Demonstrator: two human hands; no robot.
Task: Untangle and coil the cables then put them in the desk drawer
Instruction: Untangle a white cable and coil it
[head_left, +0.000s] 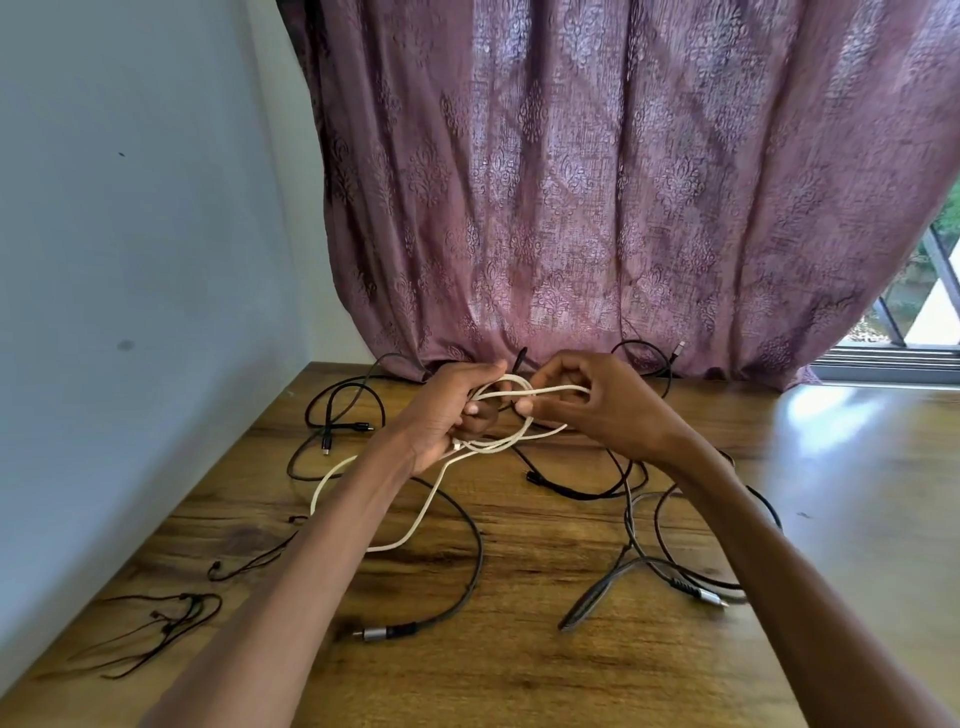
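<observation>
A: Where is the white cable (415, 519) sitting, and what are the hands doing with it?

B: The person is holding it up over the middle of the wooden desk (545, 675). The left hand (452, 415) is gripping gathered loops, fingers curled round them. The right hand (587, 402) is pinching a strand at 3 o'clock of the loops, fingers curled tight.

A: Which way is it running?

B: The held loops are lying roughly 9-to-3 between the hands. The loose tail is dropping toward 7 o'clock, bending round on the desk under the left forearm. Its far end is hidden there.

A: What could be going wrong from here?

B: The black cables (467, 545) are sprawling beneath, some crossing near the tail. Judging by that, pulling the tail in could be dragging a black one along and tightening a knot. The loops could also be slipping from the left hand if the right is tugging hard.

A: Anything else about?

B: Thin black cords (171, 618) are lying at 8 o'clock and a patterned curtain (597, 182) is hanging behind. No drawer is showing.
</observation>
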